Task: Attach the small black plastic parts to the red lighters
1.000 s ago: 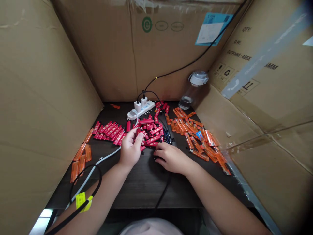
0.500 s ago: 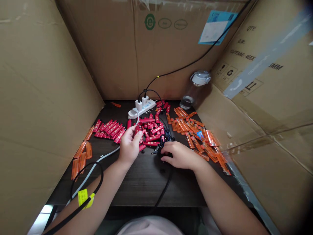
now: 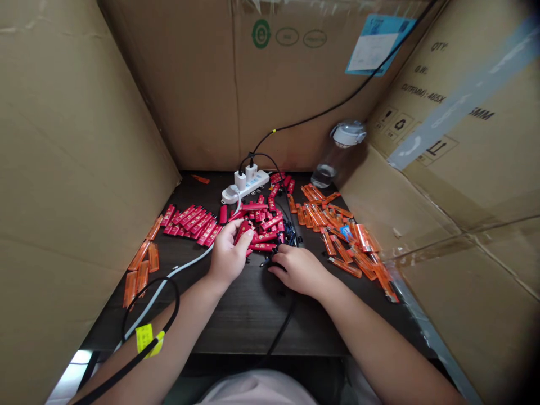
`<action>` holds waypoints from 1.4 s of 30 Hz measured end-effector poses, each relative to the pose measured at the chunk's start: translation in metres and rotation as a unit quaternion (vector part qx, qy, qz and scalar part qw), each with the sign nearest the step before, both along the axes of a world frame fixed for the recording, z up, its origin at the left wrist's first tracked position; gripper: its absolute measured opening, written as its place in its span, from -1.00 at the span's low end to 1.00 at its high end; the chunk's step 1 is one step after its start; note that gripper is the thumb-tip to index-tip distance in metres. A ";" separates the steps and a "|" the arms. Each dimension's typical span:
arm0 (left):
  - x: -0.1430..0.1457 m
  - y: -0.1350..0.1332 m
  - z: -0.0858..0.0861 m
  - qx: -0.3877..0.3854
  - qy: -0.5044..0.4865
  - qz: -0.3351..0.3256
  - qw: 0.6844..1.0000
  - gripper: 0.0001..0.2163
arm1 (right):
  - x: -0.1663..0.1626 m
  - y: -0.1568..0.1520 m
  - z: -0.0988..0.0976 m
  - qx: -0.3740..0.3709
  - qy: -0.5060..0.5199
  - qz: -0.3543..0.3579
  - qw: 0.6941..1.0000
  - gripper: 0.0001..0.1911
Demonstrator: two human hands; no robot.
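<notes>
My left hand (image 3: pixel 230 250) is closed around a red lighter (image 3: pixel 243 229) with gold lettering, thumb along its side. Just beyond it lies a heap of red lighters (image 3: pixel 262 237). To the right, my right hand (image 3: pixel 297 269) rests low over the table with its fingers curled and pinched together. Its fingertips are at the near edge of a pile of small dark parts (image 3: pixel 289 233). Whatever sits between those fingers is too small or hidden to make out. A thin dark piece (image 3: pixel 265 262) lies just left of the fingertips.
Red lighters (image 3: pixel 194 220) lie in a row at left; orange see-through lighters (image 3: pixel 316 215) cover the right side. A white power strip (image 3: pixel 247 188) and a water bottle (image 3: pixel 333 160) stand behind. Cardboard walls (image 3: pixel 189 90) surround the table. A black cable (image 3: pixel 282 332) crosses its front.
My right hand has shifted left and slightly nearer my left hand. The red lighter in my left hand is tilted and shows more plainly. The view has moved a little.
</notes>
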State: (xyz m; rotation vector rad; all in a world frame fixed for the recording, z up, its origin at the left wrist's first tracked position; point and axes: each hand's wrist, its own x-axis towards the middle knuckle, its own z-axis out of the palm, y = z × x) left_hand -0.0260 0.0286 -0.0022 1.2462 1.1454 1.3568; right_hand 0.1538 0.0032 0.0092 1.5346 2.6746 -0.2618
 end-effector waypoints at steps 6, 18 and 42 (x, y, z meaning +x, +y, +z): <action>0.001 -0.001 0.002 -0.006 0.003 -0.005 1.000 -0.79 | 0.000 0.000 0.000 0.006 0.015 0.010 1.000 -0.77; 0.001 -0.002 0.004 0.005 0.008 -0.015 1.000 -0.83 | -0.003 -0.005 0.007 -0.005 0.001 -0.003 1.000 -0.72; 0.009 -0.014 0.002 0.033 0.130 -0.082 0.988 -0.75 | 0.006 0.003 0.002 -0.258 0.661 -0.192 0.678 -0.64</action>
